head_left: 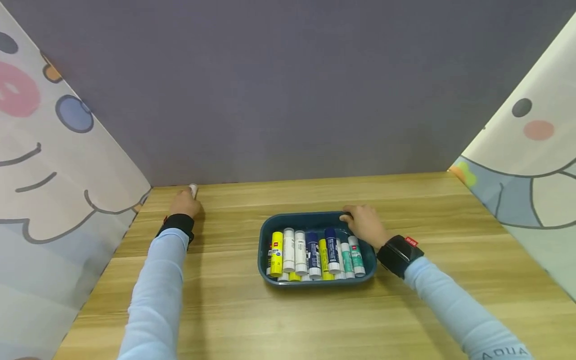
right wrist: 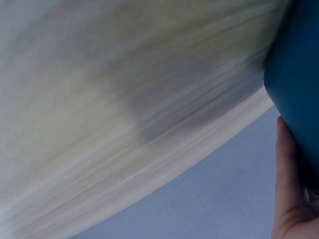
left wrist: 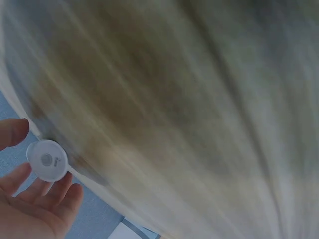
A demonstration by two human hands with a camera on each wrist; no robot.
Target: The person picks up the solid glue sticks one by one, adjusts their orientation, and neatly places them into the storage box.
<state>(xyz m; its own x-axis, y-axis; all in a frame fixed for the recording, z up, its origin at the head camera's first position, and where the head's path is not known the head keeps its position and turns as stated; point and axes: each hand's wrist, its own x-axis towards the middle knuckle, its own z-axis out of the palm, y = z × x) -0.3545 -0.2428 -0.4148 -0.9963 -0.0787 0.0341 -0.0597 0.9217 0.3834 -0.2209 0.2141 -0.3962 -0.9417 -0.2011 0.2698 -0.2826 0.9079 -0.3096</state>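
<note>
At the back left of the table, my left hand holds a white glue stick. The left wrist view shows the round white end of this glue stick between thumb and fingers. My right hand grips the back right corner of a dark blue plastic basket. In the right wrist view, fingers lie along the basket's outer wall. Inside the basket are several glue sticks: yellow, white, navy and teal, some lying over others.
The wood-grain table ends at a grey upright panel behind. White panels with cartoon prints stand at the left and right sides.
</note>
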